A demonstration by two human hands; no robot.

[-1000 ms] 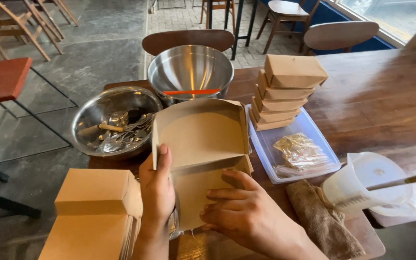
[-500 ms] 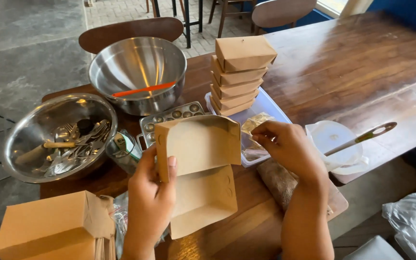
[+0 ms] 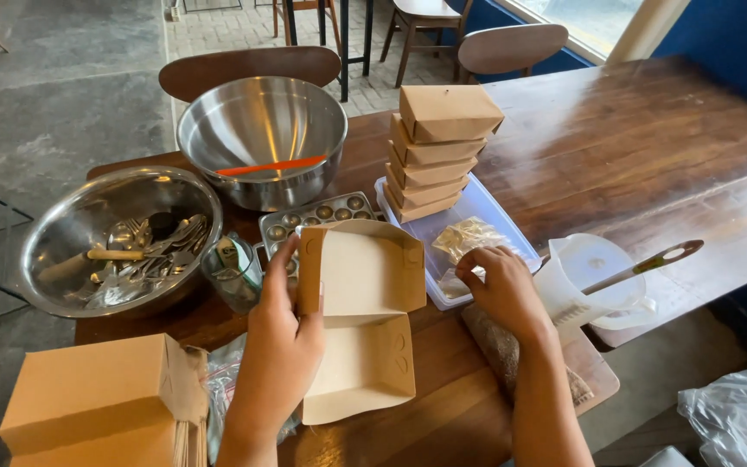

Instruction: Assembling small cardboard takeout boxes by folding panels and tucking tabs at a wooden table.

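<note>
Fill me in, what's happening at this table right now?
A person's left hand holds an open brown cardboard box by its left edge above the wooden table. The right hand reaches into a clear plastic tray holding a small clear packet. A stack of closed boxes sits at the tray's far end.

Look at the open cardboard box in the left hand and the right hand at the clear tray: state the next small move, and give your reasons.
Probably the right hand lifts a wrapped packet from the clear tray into the open box. Its fingers rest at the tray's edge, and the left hand holds the box open and empty.
</note>
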